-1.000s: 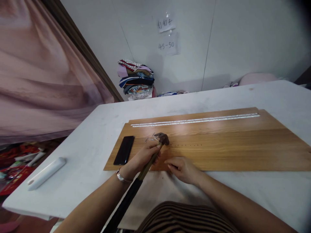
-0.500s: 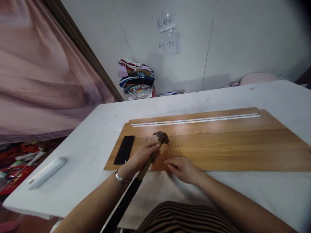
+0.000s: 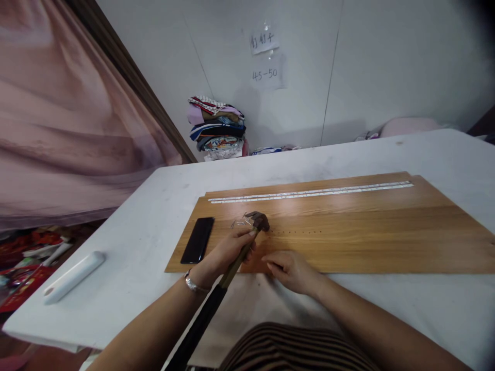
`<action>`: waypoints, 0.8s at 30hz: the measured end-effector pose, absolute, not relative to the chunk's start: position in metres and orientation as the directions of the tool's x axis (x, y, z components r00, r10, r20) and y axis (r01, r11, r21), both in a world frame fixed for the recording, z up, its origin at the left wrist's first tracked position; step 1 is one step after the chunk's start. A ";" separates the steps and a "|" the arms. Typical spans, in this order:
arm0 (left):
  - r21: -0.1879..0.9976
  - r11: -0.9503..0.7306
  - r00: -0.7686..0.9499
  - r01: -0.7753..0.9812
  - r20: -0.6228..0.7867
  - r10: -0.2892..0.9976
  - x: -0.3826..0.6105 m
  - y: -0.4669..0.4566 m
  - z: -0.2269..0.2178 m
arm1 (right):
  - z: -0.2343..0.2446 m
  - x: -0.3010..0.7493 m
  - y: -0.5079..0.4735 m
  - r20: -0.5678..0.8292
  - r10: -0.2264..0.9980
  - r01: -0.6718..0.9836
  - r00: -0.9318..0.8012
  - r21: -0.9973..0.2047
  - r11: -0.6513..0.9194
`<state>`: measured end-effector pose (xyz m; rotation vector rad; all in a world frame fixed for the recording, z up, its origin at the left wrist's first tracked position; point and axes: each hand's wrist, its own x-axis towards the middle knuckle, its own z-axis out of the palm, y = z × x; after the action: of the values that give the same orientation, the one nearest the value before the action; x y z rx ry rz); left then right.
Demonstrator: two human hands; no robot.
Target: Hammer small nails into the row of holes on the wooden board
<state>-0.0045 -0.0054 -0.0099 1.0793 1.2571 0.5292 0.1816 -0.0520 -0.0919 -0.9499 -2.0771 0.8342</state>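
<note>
- Head view, left hand (image 3: 234,245): a hammer (image 3: 213,303) is gripped high on its handle, close under the head; fingers are clamped around the handle, thumb laid along it; a silvery bracelet (image 3: 192,282) is worn at the wrist.
- Hammer: head is held over the left part of a wooden board (image 3: 379,232), claw turned to the left; black grip is slanted down toward the lower edge of the view; whether the board is touched by the head cannot be told.
- Right hand (image 3: 294,269): placed at the near edge of the board, to the right of the handle; fingers are curled in together; the inside of the hand is hidden.
- Nails (image 3: 240,223): a few are scattered loose on the board, just beside the claw; a row of small dark dots (image 3: 295,232) is seen to the right of the hammer head.
- Board, elsewhere: two long pale strips (image 3: 309,194) are laid side by side near the far edge; a black phone (image 3: 197,240) is set at the left end.
- Surroundings: the board is supported by a white table (image 3: 131,221); a white elongated object (image 3: 74,277) is laid at its left; folded cloths (image 3: 217,126) are piled beyond the far edge.
</note>
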 end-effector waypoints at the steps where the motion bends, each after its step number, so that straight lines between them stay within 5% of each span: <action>1: 0.871 0.436 0.279 0.225 -0.486 0.828 -0.004 -0.005 -0.008 | -0.092 0.182 -0.052 0.319 0.810 0.361 -0.492 -0.772 0.524; 24: 0.876 0.415 0.297 0.244 -0.475 0.828 -0.006 -0.004 -0.012 | -0.092 0.182 -0.052 0.311 0.812 0.374 -0.493 -0.767 0.521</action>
<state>-0.0058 -0.0042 -0.0115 1.1185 1.2483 0.5211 0.1815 -0.0521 -0.0915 -0.9615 -2.0871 0.8338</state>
